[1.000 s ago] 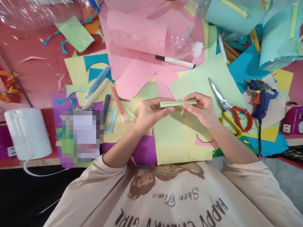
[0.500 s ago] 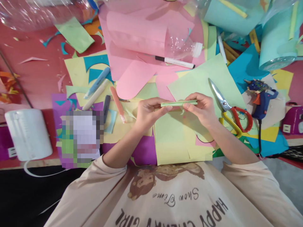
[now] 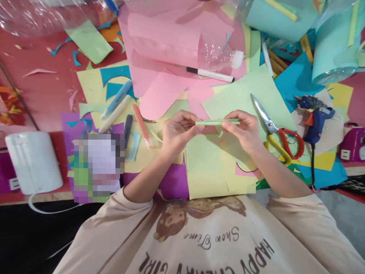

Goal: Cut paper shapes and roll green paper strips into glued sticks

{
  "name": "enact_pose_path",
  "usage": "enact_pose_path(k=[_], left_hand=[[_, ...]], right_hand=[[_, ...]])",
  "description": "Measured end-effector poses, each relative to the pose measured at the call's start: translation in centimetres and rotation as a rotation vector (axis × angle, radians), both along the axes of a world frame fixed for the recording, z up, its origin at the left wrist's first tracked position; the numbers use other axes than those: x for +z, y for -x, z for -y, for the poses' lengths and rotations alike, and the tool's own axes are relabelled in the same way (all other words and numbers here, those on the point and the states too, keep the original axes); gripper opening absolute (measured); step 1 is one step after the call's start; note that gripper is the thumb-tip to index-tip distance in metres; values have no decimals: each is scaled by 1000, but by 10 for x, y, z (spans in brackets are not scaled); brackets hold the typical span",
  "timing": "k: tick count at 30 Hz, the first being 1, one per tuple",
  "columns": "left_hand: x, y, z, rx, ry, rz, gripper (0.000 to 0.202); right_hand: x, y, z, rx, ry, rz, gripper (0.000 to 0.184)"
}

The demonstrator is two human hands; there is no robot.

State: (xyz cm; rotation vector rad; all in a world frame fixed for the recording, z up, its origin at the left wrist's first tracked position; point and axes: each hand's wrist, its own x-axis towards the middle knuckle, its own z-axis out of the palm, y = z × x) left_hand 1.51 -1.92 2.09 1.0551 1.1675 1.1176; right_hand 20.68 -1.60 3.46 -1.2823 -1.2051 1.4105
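Note:
A narrow folded strip of light green paper (image 3: pixel 216 122) is held level between both hands, above a light green sheet (image 3: pixel 242 102). My left hand (image 3: pixel 178 133) pinches the strip's left end with thumb and fingers closed. At the right end my right hand (image 3: pixel 242 129) pinches it in the same way. Yellow sheets (image 3: pixel 208 171) lie under the hands, close to my chest.
Scissors with red and yellow handles (image 3: pixel 275 131) lie just right of my right hand. A blue glue gun (image 3: pixel 315 118) sits further right. Beyond the hands are pink paper (image 3: pixel 165 45), a clear plastic bottle (image 3: pixel 221 55) and a marker (image 3: pixel 209 74). Highlighters (image 3: pixel 118 102) and a white roll (image 3: pixel 32 161) lie left.
Both hands have lifted the green strip slightly and turned it nearer edge-on, so it looks thinner. Everything else stays where it was.

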Motion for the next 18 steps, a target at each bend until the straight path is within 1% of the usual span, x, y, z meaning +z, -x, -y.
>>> enact_pose_path(k=[4,9,12,15,18], left_hand=[[0,-1,0,8,-55,-5,25],[-2,-1,1,12,-87,-24,24],[-1,0,0,-5,-113,13,24],[1,0,-1,-77,-113,47,29],[3,-1,-1,-186,-54,-15,31]], right_hand=[[0,0,1,10,-14,-14,12],[-1,1,1,13,-32,-27,10],[-1,1,2,17,-41,15,11],[-3,0,2,39,-50,42,11],[-5,-1,3,91,-41,27,13]])
